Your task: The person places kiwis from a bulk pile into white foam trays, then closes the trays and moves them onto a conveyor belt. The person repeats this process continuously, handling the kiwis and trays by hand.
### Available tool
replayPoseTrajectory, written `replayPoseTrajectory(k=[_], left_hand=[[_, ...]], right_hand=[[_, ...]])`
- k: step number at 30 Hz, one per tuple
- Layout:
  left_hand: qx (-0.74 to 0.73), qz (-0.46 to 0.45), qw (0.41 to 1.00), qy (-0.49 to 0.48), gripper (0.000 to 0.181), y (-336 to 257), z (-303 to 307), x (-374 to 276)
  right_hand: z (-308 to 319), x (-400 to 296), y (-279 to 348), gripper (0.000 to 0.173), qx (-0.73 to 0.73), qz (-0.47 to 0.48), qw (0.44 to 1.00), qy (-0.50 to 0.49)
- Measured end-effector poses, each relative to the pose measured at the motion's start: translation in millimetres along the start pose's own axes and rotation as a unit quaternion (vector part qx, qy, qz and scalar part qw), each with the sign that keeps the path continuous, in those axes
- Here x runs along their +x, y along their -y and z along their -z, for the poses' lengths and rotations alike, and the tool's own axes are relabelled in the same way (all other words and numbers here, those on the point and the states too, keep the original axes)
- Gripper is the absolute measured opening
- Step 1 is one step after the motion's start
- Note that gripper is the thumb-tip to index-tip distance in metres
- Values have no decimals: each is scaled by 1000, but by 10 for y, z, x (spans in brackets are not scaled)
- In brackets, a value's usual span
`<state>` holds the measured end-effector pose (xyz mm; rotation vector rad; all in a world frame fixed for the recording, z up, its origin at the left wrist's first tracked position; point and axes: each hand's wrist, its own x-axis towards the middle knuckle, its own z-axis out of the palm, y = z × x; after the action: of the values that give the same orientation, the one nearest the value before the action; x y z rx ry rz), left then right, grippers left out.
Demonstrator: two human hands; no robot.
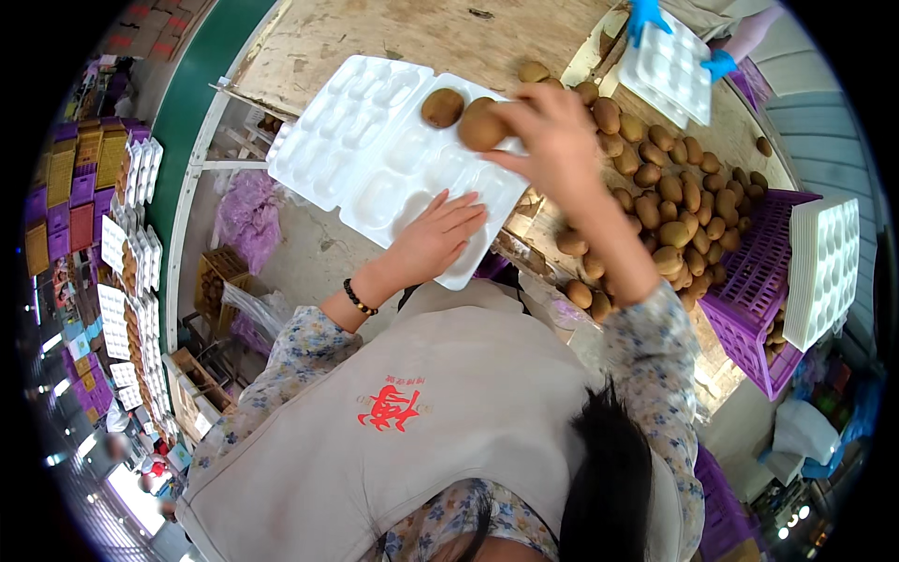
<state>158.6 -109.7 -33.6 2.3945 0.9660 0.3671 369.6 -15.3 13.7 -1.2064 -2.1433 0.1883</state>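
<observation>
A white molded plastic tray [393, 163] lies before me, made of two joined panels with rounded hollows. One brown kiwifruit [442, 107] sits in a hollow at the far edge of the right panel. My right hand [551, 133], slightly blurred, has its fingertips on a second kiwifruit [483, 125] just beside the first. Whether that fruit touches the tray I cannot tell. My left hand [441, 235] lies palm down across the near part of the right panel, fingers stretched out and partly covering its hollows. To the right, a heap of loose kiwifruit [671, 190] spreads over the wooden table [435, 31].
A purple plastic crate [744, 302] stands tipped at the heap's right end, with stacked white trays [822, 270] beside it. Across the table, blue-gloved hands [646, 20] of another person hold white trays [667, 67]. A green edge [193, 91] borders the left.
</observation>
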Motion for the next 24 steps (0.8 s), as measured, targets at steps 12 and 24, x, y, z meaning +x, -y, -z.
replayPoseTrajectory(k=[12,24], left_hand=[[-26,-21,999,17,23,199,-127,-104],[-31,-81,996,-14,34,36,156,-102]], right_hand=[[-1108,-332,696,55,-5,-167,986,0],[-281,-1401,-289,55,-189,-373,886,-201]])
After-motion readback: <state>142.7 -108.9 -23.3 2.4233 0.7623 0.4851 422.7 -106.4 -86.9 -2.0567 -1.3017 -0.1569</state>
